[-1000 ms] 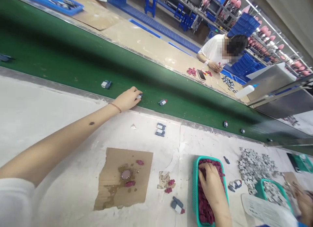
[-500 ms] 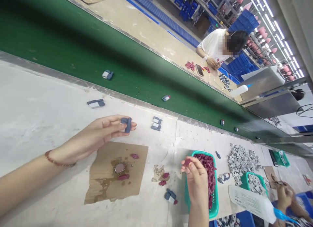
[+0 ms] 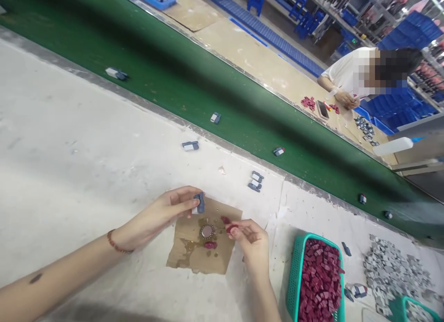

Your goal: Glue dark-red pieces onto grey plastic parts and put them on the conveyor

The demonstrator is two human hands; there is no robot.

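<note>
My left hand (image 3: 180, 204) pinches a small blue-grey and white plastic part (image 3: 199, 203) above the upper edge of a brown cardboard piece (image 3: 183, 252). Between the thumb and fingers of my right hand (image 3: 251, 241) is a small dark red plastic piece (image 3: 231, 228), over the cardboard's right side. On the cardboard sits a round cap-like dish (image 3: 207, 232) amid wet brownish stains. One red piece (image 3: 210, 244) lies just below the dish, and another red piece (image 3: 225, 219) lies near my right fingertips.
A teal basket (image 3: 293, 275) full of red pieces stands right of my right hand. Beyond it spreads a pile of grey-white pieces (image 3: 391, 266). Blue-grey assemblies (image 3: 255, 181) lie near a green conveyor belt (image 3: 156, 86) carrying several more. Across it sits a person (image 3: 367, 72).
My right hand has moved left from beside the basket to the cardboard, carrying the red piece. The left-hand part has turned and shows its white side. The camera view has shifted; parts sit elsewhere on the belt.
</note>
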